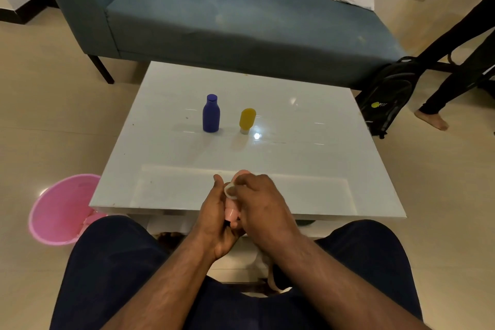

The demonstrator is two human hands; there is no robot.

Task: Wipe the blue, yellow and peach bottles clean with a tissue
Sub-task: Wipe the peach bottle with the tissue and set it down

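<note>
Over the near edge of the white worktop [166, 182], the left hand [214, 220] wraps its fingers around a small peach bottle [231, 212], while the right hand [263, 206] pinches what looks like a tissue [229, 191] against it. Beyond the hands stand the blue bottle [211, 114] and yellow bottle [247, 119], upright and apart. The peach bottle looks light, smooth and probably slippery; gripping its middle seems safest.

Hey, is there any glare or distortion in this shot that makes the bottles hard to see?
Head view: a bright ceiling-light glare spot sits on the glossy table just right of the yellow bottle; the blue bottle is clear. Wide-angle bending curves the sofa and floor edges. The peach bottle is mostly hidden between the left hand and right hand.
</note>
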